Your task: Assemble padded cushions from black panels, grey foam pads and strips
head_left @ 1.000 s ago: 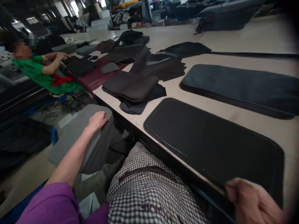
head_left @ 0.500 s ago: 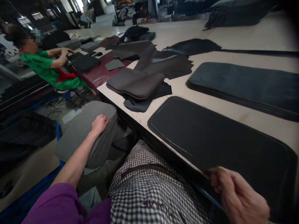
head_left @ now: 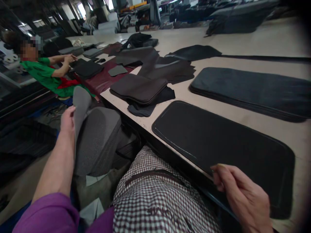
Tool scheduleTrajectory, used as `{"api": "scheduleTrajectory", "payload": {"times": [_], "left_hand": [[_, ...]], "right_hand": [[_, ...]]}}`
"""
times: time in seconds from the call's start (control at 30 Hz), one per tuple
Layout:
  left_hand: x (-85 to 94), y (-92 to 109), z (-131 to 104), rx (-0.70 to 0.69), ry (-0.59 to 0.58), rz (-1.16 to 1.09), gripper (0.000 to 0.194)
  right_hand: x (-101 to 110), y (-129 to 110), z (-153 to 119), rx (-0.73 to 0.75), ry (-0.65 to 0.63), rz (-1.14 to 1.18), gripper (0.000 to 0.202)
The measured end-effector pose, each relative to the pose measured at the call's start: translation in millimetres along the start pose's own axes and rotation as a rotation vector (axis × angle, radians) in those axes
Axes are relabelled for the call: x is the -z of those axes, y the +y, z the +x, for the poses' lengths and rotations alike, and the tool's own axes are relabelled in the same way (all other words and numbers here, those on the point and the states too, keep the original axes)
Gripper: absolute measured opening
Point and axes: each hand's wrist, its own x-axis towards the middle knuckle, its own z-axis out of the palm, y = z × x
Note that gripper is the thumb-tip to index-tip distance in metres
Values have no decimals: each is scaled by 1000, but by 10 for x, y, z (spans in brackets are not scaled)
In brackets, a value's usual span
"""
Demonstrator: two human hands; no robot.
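My left hand [head_left: 67, 119] grips the edge of a grey, felt-like sheet [head_left: 81, 100] with rounded corners. The sheet stands curled up on its side above a stack of similar grey sheets [head_left: 99, 132] at my left. My right hand [head_left: 239, 191] is closed in a pinch over the near edge of a large black rounded panel [head_left: 206, 136] on the table. What its fingertips hold, if anything, I cannot make out. A pale line runs along the panel's near-left border.
A pile of brown rounded panels [head_left: 139, 87] lies at the table corner on dark scraps. A thick stack of dark panels [head_left: 252, 89] is behind the black one. Brown sheets [head_left: 167, 66] spread farther back. A person in green [head_left: 46, 74] works at the left.
My left hand has moved left and away from me, lifting the top grey sheet's edge off the stack. My right hand stays pinched, shifted slightly left in view.
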Motion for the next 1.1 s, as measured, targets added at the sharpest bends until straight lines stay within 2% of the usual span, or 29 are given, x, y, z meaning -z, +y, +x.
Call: {"api": "scheduleTrajectory", "payload": {"times": [0.03,0.1,0.17,0.2,0.23,0.3,0.33,0.37,0.43,0.47,0.53,0.6,0.63,0.67,0.77,0.8,0.83,0.87,0.9,0.97,1.03,1.1], "left_hand": [[18,160,0,-37,-27,-115,39],[-69,535,-114,-102,-121,-333,35],[-304,960,-389,-172,-267,-390,26],[-463,1174,-579,-192,-381,-356,20],[-639,1377,-792,-243,-558,-296,17],[-1013,1710,-1250,-492,-985,-237,9],[-1193,1827,-1473,-627,-1218,-255,4],[-1359,1905,-1678,-752,-1394,-305,6],[-1618,1956,-1999,-913,-1517,-419,11],[-1699,1937,-2104,-951,-1540,-453,11],[-1761,1826,-2195,-932,-1571,-494,6],[-1712,1625,-2156,-775,-1535,-530,4],[-1665,1485,-2109,-648,-1428,-538,8],[-1613,1316,-2058,-502,-1255,-520,13],[-1486,665,-1960,-46,-523,-323,28],[-1462,428,-1967,87,-361,-258,34],[-1447,200,-1997,227,-305,-211,40],[-1440,-6,-2052,380,-321,-186,44],[-1441,-180,-2128,531,-399,-194,47],[-1458,-409,-2311,781,-654,-272,52],[-1477,-481,-2474,898,-864,-387,52],[-1465,-438,-2541,896,-921,-455,45]], "right_hand": [[-33,-29,32,-3,-64,67,34],[-109,-119,105,-18,-201,224,35],[-178,-256,187,-32,-330,397,44],[-203,-336,228,-36,-388,483,52],[-220,-420,266,-38,-432,565,62],[-226,-573,327,-54,-473,701,83],[-219,-632,346,-83,-463,743,89],[-209,-674,357,-122,-432,756,88],[-188,-702,352,-211,-322,677,73],[-181,-691,340,-246,-255,602,65],[-175,-636,304,-275,-138,454,59],[-172,-570,260,-272,-78,374,59],[-171,-543,240,-265,-65,353,58],[-169,-524,221,-256,-55,336,57],[-165,-514,184,-220,-48,314,55],[-168,-521,178,-213,-57,325,55],[-172,-531,176,-207,-69,343,54],[-178,-542,177,-205,-84,362,54],[-184,-553,179,-205,-98,380,54],[-195,-574,185,-195,-113,405,52],[-193,-591,188,-165,-127,419,51],[-166,-603,186,-128,-143,425,49]]}}
